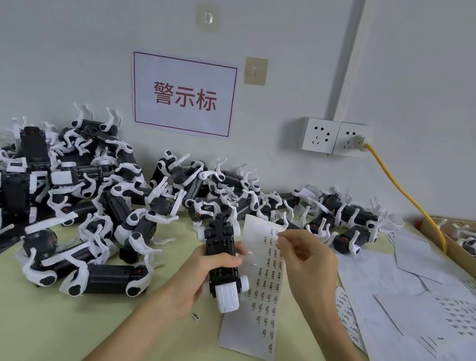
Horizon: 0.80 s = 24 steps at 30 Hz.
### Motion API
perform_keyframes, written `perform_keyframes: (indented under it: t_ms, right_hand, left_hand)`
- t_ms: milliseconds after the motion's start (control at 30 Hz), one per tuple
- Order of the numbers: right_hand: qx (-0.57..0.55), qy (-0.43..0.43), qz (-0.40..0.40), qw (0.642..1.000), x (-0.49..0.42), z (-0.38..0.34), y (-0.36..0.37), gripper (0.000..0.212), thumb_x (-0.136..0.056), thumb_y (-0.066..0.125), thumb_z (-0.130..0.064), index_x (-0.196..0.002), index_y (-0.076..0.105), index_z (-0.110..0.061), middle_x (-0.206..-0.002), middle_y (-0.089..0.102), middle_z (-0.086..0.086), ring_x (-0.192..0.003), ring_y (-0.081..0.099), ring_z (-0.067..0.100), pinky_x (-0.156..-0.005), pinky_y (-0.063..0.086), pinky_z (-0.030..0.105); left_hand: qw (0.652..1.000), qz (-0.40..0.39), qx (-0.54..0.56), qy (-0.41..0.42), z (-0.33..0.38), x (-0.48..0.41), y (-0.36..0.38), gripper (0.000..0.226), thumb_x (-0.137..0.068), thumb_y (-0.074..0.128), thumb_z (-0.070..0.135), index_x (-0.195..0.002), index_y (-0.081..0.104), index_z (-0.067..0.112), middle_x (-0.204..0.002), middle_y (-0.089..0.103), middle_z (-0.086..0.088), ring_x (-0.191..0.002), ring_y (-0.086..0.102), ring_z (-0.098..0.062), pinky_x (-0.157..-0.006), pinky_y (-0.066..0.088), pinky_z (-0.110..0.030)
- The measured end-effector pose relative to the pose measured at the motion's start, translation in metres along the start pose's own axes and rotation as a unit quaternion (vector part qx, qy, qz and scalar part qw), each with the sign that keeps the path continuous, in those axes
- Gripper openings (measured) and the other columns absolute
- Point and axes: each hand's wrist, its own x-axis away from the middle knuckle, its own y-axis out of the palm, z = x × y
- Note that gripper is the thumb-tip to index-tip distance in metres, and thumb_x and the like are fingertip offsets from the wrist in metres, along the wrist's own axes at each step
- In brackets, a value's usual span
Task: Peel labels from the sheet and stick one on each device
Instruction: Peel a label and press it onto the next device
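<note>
Label sheet: long narrow strip on the green table, near short edge toward the viewer, far end reaching the devices behind it. Printed with small dark labels in columns down its right half; left half mostly bare.

Pinched near the far right edge between thumb and forefinger of right hand, other fingers loosely curled. Can't tell whether a label is already lifted; too small.

Just left of the sheet, overlapping its left edge: held device, black body, white end pointing toward the viewer. Gripped round the middle by left hand, thumb on top, clear of the table.

Near the sheet's near-left corner: one loose label on the table.

Left of the sheet: dense pile of devices, black bodies and white legs tangled, running out of view at the left. Behind the sheet: thinner row of devices against the wall.

Right of the sheet: overlapping spent sheets, edges stacked at odd angles, covering the table to its right edge. Beyond them, cardboard box with more devices inside.

Open table only in front of the sheet and to its near left, between pile and forearms.

Above the sheet on the wall: sign with red characters, double socket, yellow cable dropping toward the box.
</note>
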Motion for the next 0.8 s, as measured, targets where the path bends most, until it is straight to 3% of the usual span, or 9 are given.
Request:
perform_keyframes:
  t_ms: [167,267,367,467,533,667,800]
  right_hand:
    - [-0.027,0.019,-0.028,0.999,0.001,-0.001,0.002,0.034,-0.088,0.072,0.001,-0.095,0.074,-0.032,-0.081,0.073,-0.015,-0.078,0.069,0.005,-0.069,0.052,0.013]
    - [-0.047,0.03,-0.049,0.997,0.002,-0.003,0.004,0.044,-0.085,0.068,0.006,-0.097,0.072,-0.036,-0.086,0.072,-0.019,-0.08,0.07,0.006,-0.071,0.054,0.017]
    - [-0.062,0.031,-0.074,0.995,0.004,-0.004,0.004,0.042,-0.086,0.068,0.003,-0.103,0.072,-0.035,-0.089,0.074,-0.017,-0.084,0.071,0.007,-0.075,0.056,0.022]
    - [-0.075,0.028,-0.095,0.992,0.005,-0.006,0.004,0.037,-0.086,0.072,0.0,-0.105,0.073,-0.032,-0.086,0.075,-0.012,-0.083,0.071,0.009,-0.075,0.056,0.022]
    - [-0.072,0.024,-0.101,0.992,0.006,-0.006,0.005,0.032,-0.087,0.075,-0.003,-0.105,0.072,-0.029,-0.083,0.074,-0.011,-0.081,0.071,0.009,-0.073,0.054,0.02]
    - [-0.039,0.019,-0.083,0.996,0.008,-0.005,0.007,0.028,-0.087,0.077,-0.005,-0.101,0.072,-0.029,-0.077,0.07,-0.009,-0.076,0.068,0.008,-0.069,0.052,0.018]
    - [-0.022,0.032,-0.064,0.997,0.008,-0.003,0.007,0.026,-0.085,0.079,-0.009,-0.098,0.071,-0.03,-0.078,0.07,-0.011,-0.075,0.067,0.008,-0.067,0.05,0.018]
  left_hand:
    - [0.991,0.127,0.035,0.026,-0.004,-0.009,-0.01,0.031,-0.057,0.074,0.018,-0.088,0.073,0.016,-0.083,0.067,0.001,-0.067,0.064,-0.01,-0.064,0.057,-0.038]
    - [0.99,0.081,0.095,0.064,0.0,-0.009,-0.015,0.017,-0.066,0.068,0.014,-0.083,0.068,0.012,-0.11,0.076,-0.005,-0.092,0.07,-0.019,-0.067,0.061,-0.039]
    - [0.99,-0.011,0.132,0.055,0.004,-0.003,-0.011,0.021,-0.068,0.068,0.014,-0.086,0.06,0.007,-0.124,0.072,-0.016,-0.11,0.07,-0.032,-0.073,0.061,-0.036]
    - [0.991,-0.044,0.123,0.043,0.006,0.003,-0.003,0.033,-0.064,0.071,0.014,-0.093,0.059,0.003,-0.115,0.077,-0.008,-0.101,0.075,-0.025,-0.07,0.06,-0.033]
    - [0.99,-0.047,0.125,0.035,0.005,0.005,-0.001,0.03,-0.067,0.067,0.01,-0.095,0.059,0.002,-0.106,0.078,-0.004,-0.096,0.076,-0.022,-0.068,0.06,-0.032]
    - [0.994,-0.07,0.078,0.018,0.006,0.005,0.003,0.042,-0.062,0.073,0.022,-0.095,0.056,0.002,-0.129,0.071,-0.012,-0.118,0.067,-0.035,-0.08,0.057,-0.039]
    - [0.995,-0.076,0.067,0.011,0.001,0.003,0.003,0.046,-0.061,0.075,0.026,-0.095,0.056,0.002,-0.131,0.07,-0.012,-0.114,0.068,-0.034,-0.073,0.057,-0.036]
